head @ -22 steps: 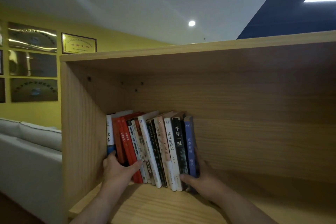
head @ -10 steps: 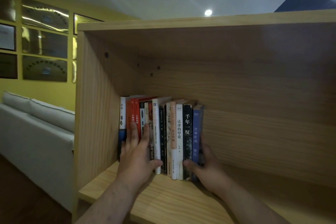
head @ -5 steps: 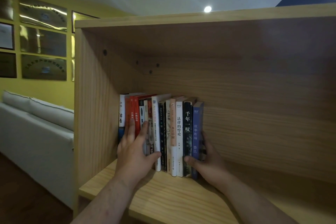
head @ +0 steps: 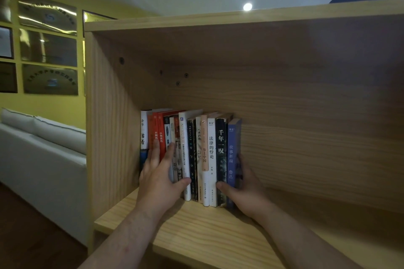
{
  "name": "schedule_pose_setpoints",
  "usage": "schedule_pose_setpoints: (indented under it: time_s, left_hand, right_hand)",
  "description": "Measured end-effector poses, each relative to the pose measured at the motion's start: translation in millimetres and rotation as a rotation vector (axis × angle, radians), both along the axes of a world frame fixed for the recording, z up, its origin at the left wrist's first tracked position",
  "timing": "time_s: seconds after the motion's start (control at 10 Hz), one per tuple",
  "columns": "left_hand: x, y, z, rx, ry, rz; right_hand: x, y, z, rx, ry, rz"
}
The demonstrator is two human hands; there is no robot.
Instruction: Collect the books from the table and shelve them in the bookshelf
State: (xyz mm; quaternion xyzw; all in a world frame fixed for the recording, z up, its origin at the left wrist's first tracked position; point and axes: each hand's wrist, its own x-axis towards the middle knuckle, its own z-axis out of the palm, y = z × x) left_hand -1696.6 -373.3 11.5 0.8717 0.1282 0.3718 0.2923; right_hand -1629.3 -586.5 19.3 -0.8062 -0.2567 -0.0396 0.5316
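A row of several books [head: 205, 155] stands upright at the left end of a wooden bookshelf [head: 218, 231] compartment, against its left wall. My left hand [head: 160, 177] lies flat with straight fingers on the spines of the red and white books, thumb stretched to the right. My right hand [head: 244, 190] cups the right end of the row: the thumb lies across the spine foot of the black book, the fingers reach behind the blue book [head: 232, 155], the last one on the right.
The shelf board to the right of the books is bare wood. A white sofa [head: 41, 150] stands left of the bookshelf, below framed plaques [head: 49, 46] on a yellow wall. The shelf's top board [head: 240, 19] hangs overhead.
The leaning books have been pushed upright against the left wall. My left hand moved from the row's foot up onto the spines, flat. My right hand stays at the row's right end.
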Motion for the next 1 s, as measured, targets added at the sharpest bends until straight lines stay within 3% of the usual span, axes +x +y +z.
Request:
schedule_pose_setpoints:
  time_s: [0.4, 0.6, 0.8, 1.0]
  left_hand:
    - [-15.3, -2.9, 0.7, -0.141, -0.07, -0.12]
    - [-21.1, -4.2, -1.4, -0.106, -0.005, -0.142]
    - [-51.0, -7.6, -10.8, 0.231, 0.145, -0.05]
    - [-56.1, -4.1, -7.2, 0.082, 0.262, -0.172]
  right_hand:
    - [-2.0, -3.3, 0.5, -0.022, -0.014, -0.021]
    - [-1.6, -5.1, -1.6, -0.02, -0.002, -0.017]
    - [-12.3, -10.0, 3.9, -0.012, -0.035, 0.002]
    - [-26.3, -18.6, 23.1, -0.009, -0.18, -0.145]
